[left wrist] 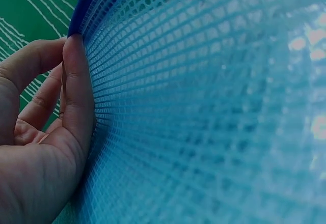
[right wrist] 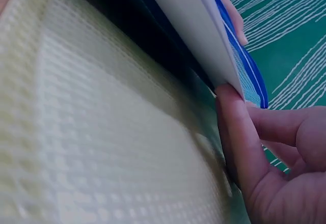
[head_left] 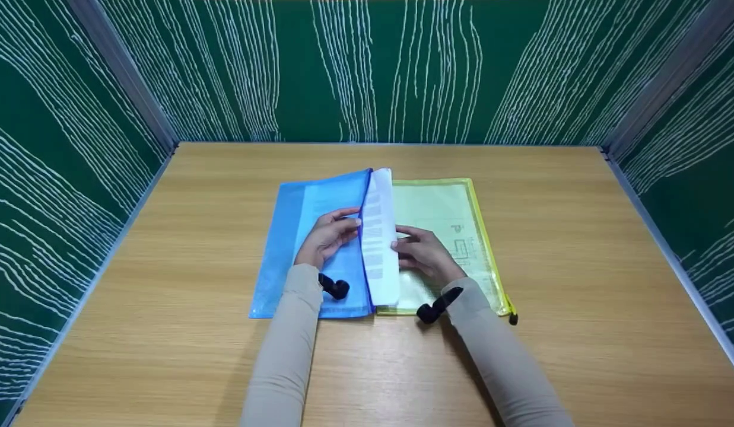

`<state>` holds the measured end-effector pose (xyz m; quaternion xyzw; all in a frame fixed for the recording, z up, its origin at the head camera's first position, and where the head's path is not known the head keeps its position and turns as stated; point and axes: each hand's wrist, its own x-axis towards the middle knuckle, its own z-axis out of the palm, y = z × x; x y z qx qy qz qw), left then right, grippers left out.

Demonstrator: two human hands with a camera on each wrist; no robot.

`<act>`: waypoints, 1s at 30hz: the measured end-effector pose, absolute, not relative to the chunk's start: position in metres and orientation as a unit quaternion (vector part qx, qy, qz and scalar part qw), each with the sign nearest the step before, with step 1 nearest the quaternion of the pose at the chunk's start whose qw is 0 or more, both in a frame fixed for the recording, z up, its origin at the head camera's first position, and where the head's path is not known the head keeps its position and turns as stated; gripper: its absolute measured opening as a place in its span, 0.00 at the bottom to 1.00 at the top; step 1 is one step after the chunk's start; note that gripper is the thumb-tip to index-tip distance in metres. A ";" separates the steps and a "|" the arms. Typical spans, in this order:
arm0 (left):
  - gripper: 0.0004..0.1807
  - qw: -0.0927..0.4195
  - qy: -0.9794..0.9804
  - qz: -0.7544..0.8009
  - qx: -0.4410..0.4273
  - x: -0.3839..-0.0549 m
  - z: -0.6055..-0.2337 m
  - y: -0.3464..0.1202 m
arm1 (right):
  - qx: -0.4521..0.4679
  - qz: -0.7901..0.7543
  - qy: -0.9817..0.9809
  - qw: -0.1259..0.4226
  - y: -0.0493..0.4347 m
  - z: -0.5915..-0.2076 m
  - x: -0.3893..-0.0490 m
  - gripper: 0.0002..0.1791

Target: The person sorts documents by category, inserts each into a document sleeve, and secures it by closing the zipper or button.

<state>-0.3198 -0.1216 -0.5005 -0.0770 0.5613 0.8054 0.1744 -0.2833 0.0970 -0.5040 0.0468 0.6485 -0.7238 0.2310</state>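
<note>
A blue mesh zip pouch [head_left: 277, 255] lies on the left with its right-hand mouth edge lifted. My left hand [head_left: 330, 237] pinches that edge between thumb and fingers; the left wrist view shows the dark blue rim [left wrist: 76, 18] at the fingertips. Printed white papers [head_left: 380, 237] stick out of the pouch's mouth on the right. Their free edge is pinched by my right hand [head_left: 425, 255], and the right wrist view shows the sheets [right wrist: 193, 25] between thumb and fingers. Beneath the papers and right hand lies a yellow mesh zip pouch [head_left: 435, 204] with a printed sheet visible inside.
A wooden table [head_left: 580, 249] carries both pouches. The yellow pouch's zip pull [head_left: 512, 319] hangs off its lower right corner. Green panels [head_left: 390, 71] with wavy white lines surround the table at the back and sides.
</note>
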 end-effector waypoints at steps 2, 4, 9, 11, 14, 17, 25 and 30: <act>0.22 0.173 0.564 0.804 -0.078 -0.320 -0.501 -0.122 | 0.048 -0.724 0.651 0.222 0.096 -0.505 -0.283 0.30; 0.22 0.173 0.564 0.803 -0.081 -0.320 -0.502 -0.122 | 0.051 -0.720 0.657 0.217 0.094 -0.505 -0.283 0.29; 0.21 0.171 0.561 0.805 -0.089 -0.321 -0.503 -0.122 | 0.066 -0.716 0.661 0.214 0.091 -0.506 -0.284 0.28; 0.21 0.171 0.559 0.806 -0.091 -0.321 -0.503 -0.122 | 0.070 -0.716 0.661 0.214 0.090 -0.505 -0.284 0.28; 0.21 0.172 0.559 0.806 -0.093 -0.321 -0.503 -0.122 | 0.070 -0.718 0.658 0.214 0.087 -0.505 -0.285 0.28; 0.21 0.173 0.560 0.805 -0.094 -0.321 -0.503 -0.121 | 0.071 -0.718 0.658 0.213 0.084 -0.504 -0.285 0.27; 0.21 0.177 0.555 0.808 -0.091 -0.321 -0.503 -0.119 | 0.073 -0.712 0.661 0.224 0.076 -0.503 -0.286 0.27; 0.21 0.175 0.550 0.813 -0.081 -0.320 -0.504 -0.119 | 0.066 -0.725 0.646 0.229 0.075 -0.503 -0.286 0.26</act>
